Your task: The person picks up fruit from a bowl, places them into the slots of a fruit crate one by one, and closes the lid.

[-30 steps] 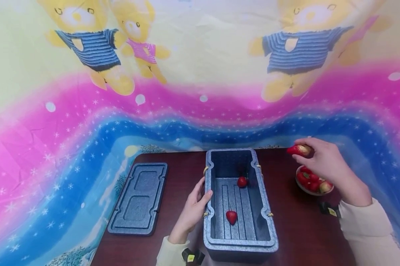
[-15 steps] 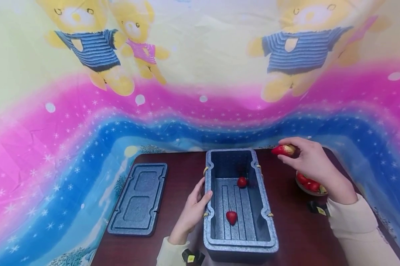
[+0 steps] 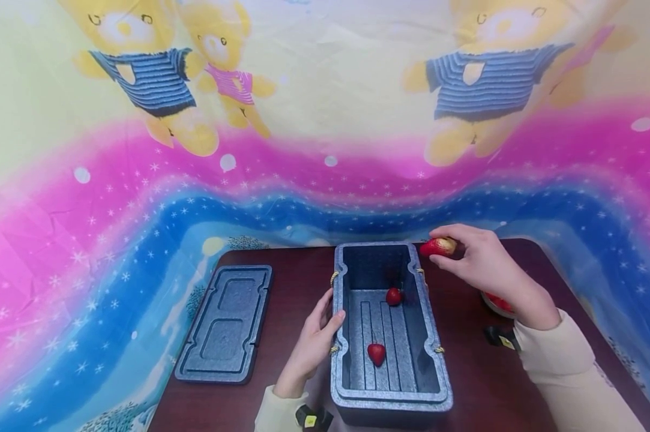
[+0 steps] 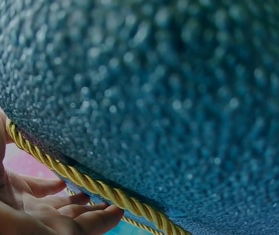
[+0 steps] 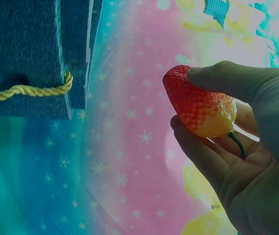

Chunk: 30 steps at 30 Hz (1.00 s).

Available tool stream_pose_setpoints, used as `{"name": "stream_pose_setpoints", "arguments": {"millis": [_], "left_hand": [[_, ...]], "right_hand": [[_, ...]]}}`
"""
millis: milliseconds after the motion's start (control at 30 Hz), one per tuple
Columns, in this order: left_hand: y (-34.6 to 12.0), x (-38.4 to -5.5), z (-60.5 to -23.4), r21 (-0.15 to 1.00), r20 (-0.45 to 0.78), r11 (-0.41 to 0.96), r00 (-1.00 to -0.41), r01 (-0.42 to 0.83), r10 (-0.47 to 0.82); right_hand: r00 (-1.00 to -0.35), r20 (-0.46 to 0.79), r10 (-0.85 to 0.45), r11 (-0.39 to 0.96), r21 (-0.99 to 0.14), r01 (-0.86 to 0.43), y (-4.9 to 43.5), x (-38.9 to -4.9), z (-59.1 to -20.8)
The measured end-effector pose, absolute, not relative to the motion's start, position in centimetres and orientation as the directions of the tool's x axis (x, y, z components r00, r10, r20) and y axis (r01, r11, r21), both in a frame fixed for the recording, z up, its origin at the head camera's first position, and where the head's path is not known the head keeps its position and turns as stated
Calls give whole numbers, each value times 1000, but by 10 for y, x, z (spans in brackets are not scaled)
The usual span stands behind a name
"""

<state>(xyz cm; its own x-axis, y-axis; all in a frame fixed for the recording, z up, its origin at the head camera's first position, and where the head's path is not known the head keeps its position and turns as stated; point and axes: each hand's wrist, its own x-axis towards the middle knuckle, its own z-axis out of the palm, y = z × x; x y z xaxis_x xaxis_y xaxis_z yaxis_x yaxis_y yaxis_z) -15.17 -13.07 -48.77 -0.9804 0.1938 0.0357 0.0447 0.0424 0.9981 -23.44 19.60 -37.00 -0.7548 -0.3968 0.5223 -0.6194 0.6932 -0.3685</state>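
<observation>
My right hand pinches a strawberry, red at the tip and yellow towards its green stem, between thumb and fingers. It is just right of the far end of a grey-blue foam box. Inside the box lie two red strawberries, one near strawberry and one far strawberry by the right wall. At the box's left side, my left hand rests with extended fingers on the wall and the thumb at the rim. Its fingers lie by a gold rope handle in the left wrist view.
A bowl of red fruit stands right of the box, largely hidden behind my right forearm. To the left, the box's lid lies flat on the dark brown table. A patterned cloth with bears hangs behind the table.
My right hand has carried the strawberry leftward from above the bowl to beside the box's far right corner. The forearm covers more of the bowl. My left hand has stayed in place.
</observation>
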Motion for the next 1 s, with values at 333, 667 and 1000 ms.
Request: {"name": "stream_pose_setpoints", "arguments": {"millis": [333, 667, 1000], "left_hand": [[-131, -151, -486, 998, 29, 52, -981, 40, 193], [-132, -152, -488, 997, 35, 58, -981, 47, 192], [-132, -152, -487, 998, 33, 54, -981, 44, 192]], "right_hand": [[-699, 540, -468, 623, -359, -695, 179, -235, -366], [-717, 476, -510, 627, -365, -688, 168, -238, -370], [-725, 400, -561, 623, -373, -688, 158, -240, -371]]}}
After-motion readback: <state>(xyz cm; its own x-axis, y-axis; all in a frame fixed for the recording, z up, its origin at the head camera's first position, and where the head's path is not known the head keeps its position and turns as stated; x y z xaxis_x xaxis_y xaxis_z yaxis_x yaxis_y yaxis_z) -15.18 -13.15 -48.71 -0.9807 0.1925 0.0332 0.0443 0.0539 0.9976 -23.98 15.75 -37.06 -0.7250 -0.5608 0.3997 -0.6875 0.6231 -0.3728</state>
